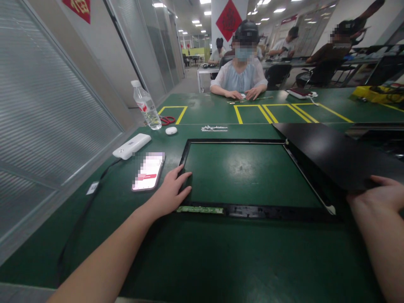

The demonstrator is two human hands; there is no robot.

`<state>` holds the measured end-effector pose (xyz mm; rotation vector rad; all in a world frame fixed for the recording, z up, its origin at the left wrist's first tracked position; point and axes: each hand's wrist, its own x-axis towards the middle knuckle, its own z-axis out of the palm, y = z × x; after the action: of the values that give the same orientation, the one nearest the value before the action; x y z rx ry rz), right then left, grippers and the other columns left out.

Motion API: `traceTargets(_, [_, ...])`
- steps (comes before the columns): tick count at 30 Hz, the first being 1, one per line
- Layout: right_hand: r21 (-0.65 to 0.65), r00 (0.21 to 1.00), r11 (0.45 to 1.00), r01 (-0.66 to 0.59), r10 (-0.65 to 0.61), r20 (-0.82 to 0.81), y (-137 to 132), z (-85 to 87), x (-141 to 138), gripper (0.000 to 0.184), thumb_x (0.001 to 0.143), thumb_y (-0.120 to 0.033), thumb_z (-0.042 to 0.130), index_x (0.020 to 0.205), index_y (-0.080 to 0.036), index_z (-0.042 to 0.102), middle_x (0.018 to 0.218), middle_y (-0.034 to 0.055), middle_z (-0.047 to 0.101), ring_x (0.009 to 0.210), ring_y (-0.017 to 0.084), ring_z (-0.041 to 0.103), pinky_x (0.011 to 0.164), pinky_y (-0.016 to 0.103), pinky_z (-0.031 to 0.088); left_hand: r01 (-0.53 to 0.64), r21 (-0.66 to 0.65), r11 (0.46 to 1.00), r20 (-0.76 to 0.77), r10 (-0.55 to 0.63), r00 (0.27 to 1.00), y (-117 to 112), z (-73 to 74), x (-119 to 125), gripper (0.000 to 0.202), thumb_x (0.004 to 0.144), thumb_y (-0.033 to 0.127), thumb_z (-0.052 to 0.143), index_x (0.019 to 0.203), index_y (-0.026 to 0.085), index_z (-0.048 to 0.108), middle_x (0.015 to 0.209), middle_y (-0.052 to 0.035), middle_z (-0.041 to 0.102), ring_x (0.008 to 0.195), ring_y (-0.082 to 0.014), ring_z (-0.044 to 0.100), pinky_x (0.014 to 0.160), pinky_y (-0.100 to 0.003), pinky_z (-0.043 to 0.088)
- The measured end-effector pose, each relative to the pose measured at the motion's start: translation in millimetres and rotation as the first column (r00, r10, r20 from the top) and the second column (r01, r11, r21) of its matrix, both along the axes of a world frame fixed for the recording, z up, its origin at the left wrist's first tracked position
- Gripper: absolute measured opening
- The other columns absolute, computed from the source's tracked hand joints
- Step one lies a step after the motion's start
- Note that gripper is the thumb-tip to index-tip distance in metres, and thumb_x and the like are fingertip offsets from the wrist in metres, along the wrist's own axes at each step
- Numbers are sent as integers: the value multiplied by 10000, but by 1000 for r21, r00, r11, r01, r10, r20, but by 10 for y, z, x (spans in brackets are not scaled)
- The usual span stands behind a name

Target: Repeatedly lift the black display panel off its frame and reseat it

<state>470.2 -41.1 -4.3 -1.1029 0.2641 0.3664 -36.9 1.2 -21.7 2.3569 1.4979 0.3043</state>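
A rectangular black frame (pixel 271 211) lies flat on the green table in front of me. A strip of green circuit board (pixel 200 209) runs along the left part of its near edge. My left hand (pixel 172 189) rests on the frame's left side, fingers stretched out and apart. To the right, my right hand (pixel 378 195) grips the near edge of a large flat black panel (pixel 334 155), thumb on top and the other fingers hidden beneath. The panel is tilted, and its far left corner reaches over the frame's far right corner.
A phone (pixel 149 171), a white power bank (pixel 132 146) with a black cable, an earbud case (pixel 171 131), red-handled scissors (pixel 168 120) and a leaning water bottle (pixel 147 105) stand left. Small white parts (pixel 214 128) lie beyond the frame. Across the table (pixel 246 256) sits a person (pixel 243 75).
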Motion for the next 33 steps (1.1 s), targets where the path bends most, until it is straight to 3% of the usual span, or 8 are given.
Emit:
traceTargets(3, [-11,996,998,61,-62,-71,3,8,3,172,682,-41,443,765,-187,476,949,59,591,803,134,653,541,241,585,-2,2,1000,7,2,1000,-3,2,1,567,968,448,486,1463,178,544,1660,-176,319,1519,-377,317,1210,-591,313])
traceTargets(14, [-3,999,999,38,-38,-31,-5,33,-48,174,651,-42,451,746,-184,481,940,44,594,840,150,648,612,327,633,12,-1,1000,43,-12,999,14,-33,-36,573,969,486,492,1460,196,550,1665,-178,309,1520,-391,308,1201,-617,305])
traceTargets(23, [-33,997,998,60,-61,-45,3,29,-20,154,701,-34,436,724,-179,484,941,50,599,812,129,646,569,254,601,-3,28,1000,36,2,999,-6,-51,-2,546,958,440,498,1430,174,562,1664,-203,303,1525,-402,293,1195,-632,296])
traceTargets(26, [-31,998,998,54,-55,-36,-7,75,-86,148,727,-41,420,702,-178,472,980,56,602,814,117,647,585,249,603,-7,24,1000,9,7,1000,-15,-49,16,554,964,427,478,1439,152,554,1670,-216,278,1535,-396,273,1206,-616,282])
traceTargets(29, [-14,998,999,46,-46,-35,-25,100,-139,140,723,-49,432,687,-174,485,983,62,616,825,137,647,619,317,629,-13,23,1000,10,13,1000,-17,-51,19,557,969,424,471,1447,150,547,1674,-215,267,1537,-401,264,1209,-618,272])
traceTargets(33, [59,999,998,-28,26,28,-50,77,-122,140,723,-73,449,719,-183,534,959,66,632,871,169,654,597,344,630,-3,18,1000,37,2,999,-11,-31,6,541,959,428,492,1430,172,562,1657,-206,307,1523,-397,295,1203,-620,288])
